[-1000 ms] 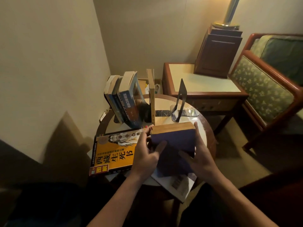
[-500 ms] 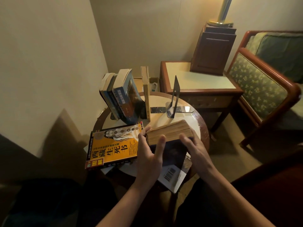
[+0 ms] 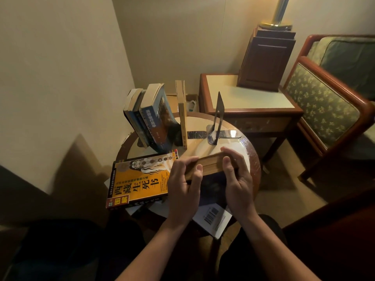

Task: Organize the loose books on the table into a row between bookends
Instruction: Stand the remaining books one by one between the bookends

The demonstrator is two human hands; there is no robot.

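Observation:
Both my hands hold a thick dark-covered book over the near part of the round table, its yellowed page edge facing up. My left hand grips its left end and my right hand grips its right end. Behind it, several blue books lean left at the table's far left, with a thin tan book standing upright beside them. A dark metal bookend stands to the right of that, with a gap between. An orange book lies flat at the near left.
A white booklet with a barcode lies under my hands at the table's near edge. A wooden side table with a dark box and a lamp base stands behind. An upholstered armchair is at the right. Walls close off the left.
The book in my hands has tipped from showing its dark cover to showing mostly its page edge. My fingers have shifted up round its ends.

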